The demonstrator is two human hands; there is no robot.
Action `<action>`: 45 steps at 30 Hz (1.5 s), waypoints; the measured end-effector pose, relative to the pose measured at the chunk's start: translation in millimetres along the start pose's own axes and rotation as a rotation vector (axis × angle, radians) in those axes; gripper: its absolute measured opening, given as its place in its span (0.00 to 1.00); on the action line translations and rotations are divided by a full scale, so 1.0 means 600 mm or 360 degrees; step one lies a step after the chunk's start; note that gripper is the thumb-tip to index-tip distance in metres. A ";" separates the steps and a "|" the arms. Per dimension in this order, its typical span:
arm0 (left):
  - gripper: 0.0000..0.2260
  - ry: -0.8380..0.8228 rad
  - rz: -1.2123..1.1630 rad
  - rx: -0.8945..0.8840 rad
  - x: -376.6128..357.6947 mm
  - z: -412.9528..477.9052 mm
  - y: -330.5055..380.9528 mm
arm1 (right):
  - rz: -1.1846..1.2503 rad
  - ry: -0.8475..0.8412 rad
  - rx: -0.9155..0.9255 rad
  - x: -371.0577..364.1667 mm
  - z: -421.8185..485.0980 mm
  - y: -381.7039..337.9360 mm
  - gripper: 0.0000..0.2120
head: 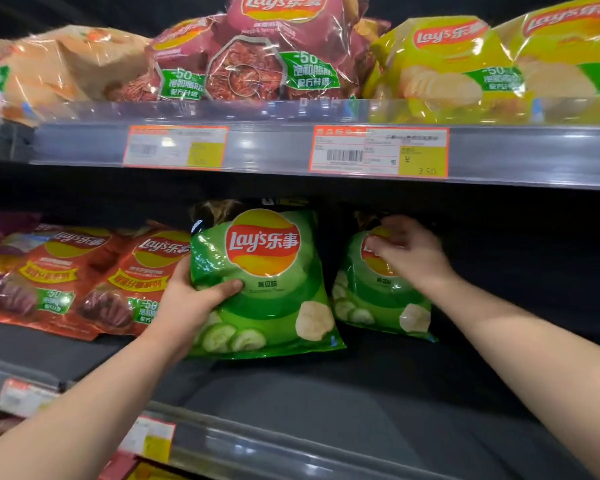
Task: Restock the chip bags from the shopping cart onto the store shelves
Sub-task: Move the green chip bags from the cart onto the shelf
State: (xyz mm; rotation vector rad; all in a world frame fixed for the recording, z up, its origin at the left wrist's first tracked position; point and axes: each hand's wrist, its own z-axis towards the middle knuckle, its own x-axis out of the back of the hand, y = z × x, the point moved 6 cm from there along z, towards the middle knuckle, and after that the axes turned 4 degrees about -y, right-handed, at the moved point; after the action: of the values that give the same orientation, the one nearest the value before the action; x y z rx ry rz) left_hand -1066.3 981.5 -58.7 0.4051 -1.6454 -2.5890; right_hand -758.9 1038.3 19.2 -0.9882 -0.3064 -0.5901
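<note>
Two green cucumber chip bags stand on the dark middle shelf. My left hand grips the nearer, larger-looking green bag by its left edge, thumb across the front. My right hand rests on the top of the second green bag, fingers curled over its logo; that bag leans back deeper in the shelf. The shopping cart is out of view.
Red chip bags lie to the left on the same shelf. The upper shelf carries orange, maroon and yellow bags behind a clear rail with price tags. Bare dark shelf extends to the right of the green bags.
</note>
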 end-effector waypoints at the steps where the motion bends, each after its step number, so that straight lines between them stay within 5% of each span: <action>1: 0.26 -0.0004 -0.0005 0.0006 -0.003 0.002 -0.001 | 0.0011 -0.0209 -0.0030 -0.027 -0.010 -0.017 0.27; 4: 0.28 -0.0042 -0.0019 0.0042 -0.013 0.016 -0.010 | 0.0027 -0.0851 -0.0283 -0.108 -0.050 -0.037 0.37; 6: 0.27 -0.0086 -0.0014 0.0065 -0.020 0.028 -0.012 | 0.0123 -0.1002 -0.0402 -0.139 -0.067 -0.036 0.34; 9: 0.31 -0.0176 0.0057 0.0078 -0.026 0.051 -0.013 | 0.0267 -0.0877 -0.0448 -0.157 -0.072 -0.029 0.28; 20: 0.46 -0.0428 0.0326 0.0181 -0.046 0.120 -0.021 | 0.0050 -0.0258 -0.0391 -0.162 -0.054 -0.017 0.32; 25: 0.37 -0.0389 0.0379 0.0241 -0.046 0.134 -0.051 | -0.0064 -0.0283 -0.0466 -0.177 -0.051 -0.004 0.31; 30: 0.48 -0.0361 0.0506 0.0351 -0.053 0.134 -0.080 | -0.0036 -0.0298 -0.0545 -0.199 -0.050 0.019 0.31; 34: 0.42 -0.0272 0.0517 0.0296 -0.049 0.149 -0.084 | 0.0049 -0.0289 -0.0537 -0.203 -0.040 0.019 0.31; 45: 0.53 -0.0156 0.0815 0.0323 -0.033 0.167 -0.097 | -0.0081 -0.0397 -0.0526 -0.228 -0.033 0.024 0.30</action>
State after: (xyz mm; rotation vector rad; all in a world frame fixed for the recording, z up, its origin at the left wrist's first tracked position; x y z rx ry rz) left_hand -1065.9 1098.7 -67.1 -0.1307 -1.7626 -2.1046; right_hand -860.7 1071.9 -69.2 -1.3804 -0.4659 -0.5746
